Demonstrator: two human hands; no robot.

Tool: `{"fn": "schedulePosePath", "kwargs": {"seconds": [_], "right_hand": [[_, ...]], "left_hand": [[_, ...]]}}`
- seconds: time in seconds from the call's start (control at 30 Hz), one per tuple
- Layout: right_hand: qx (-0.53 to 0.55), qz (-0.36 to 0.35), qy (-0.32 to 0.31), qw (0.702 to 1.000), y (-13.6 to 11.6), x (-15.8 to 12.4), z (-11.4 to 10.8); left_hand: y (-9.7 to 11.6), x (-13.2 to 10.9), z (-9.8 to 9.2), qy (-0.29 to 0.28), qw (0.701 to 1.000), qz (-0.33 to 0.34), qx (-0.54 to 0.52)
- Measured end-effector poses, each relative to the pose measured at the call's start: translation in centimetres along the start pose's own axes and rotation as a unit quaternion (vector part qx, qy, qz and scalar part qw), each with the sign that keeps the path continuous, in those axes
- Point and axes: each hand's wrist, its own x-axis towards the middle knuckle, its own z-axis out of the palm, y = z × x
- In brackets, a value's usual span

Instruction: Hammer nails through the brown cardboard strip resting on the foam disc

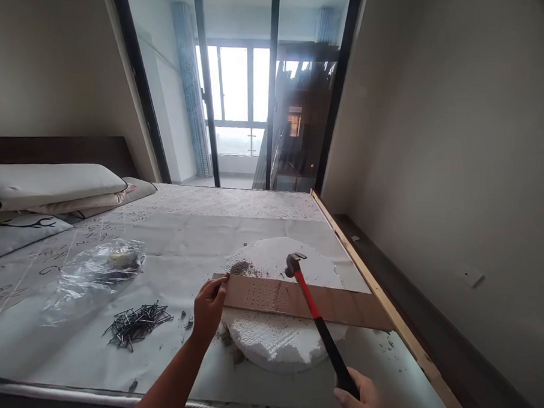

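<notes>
Left hand (210,308): fingers curled, gripping the left end of the wooden board (303,302). Right hand (359,395): closed around the black grip of the red-shafted hammer (315,313). Hammer head is above the board. Board lies flat across a white foam disc (278,342) on the bed (187,232).

One head-worn view, close above the bed's (174,238) near edge, facing forward and down toward the far window (235,97).
</notes>
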Motion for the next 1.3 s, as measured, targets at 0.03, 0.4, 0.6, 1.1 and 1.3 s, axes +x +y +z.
{"fn": "schedulePosePath", "kwargs": {"seconds": [0.03, 0.4, 0.6, 1.1, 1.3], "right_hand": [[-0.001, 0.007, -0.003, 1.0, 0.0, 0.0, 0.2], [0.033, -0.017, 0.027, 0.999, -0.2, -0.3, 1.8], [0.04, 0.063, 0.013, 0.997, -1.0, -0.3, 2.5], [0.181, 0.03, 0.044, 0.982, -0.7, -1.4, 4.0], [0.164, 0.004, 0.043, 0.985, -0.9, -1.4, 3.2]], "left_hand": [[-0.2, -0.1, -0.8, 0.005, 1.0, 0.0, 0.011], [-4.5, -1.2, -7.4, 0.033, 0.992, -0.059, 0.106], [-8.9, -1.1, -9.4, -0.073, 0.96, -0.167, 0.213], [-13.7, -2.6, -7.9, -0.262, 0.851, -0.235, 0.391], [-14.3, -2.6, -6.8, -0.245, 0.862, -0.216, 0.387]]}}
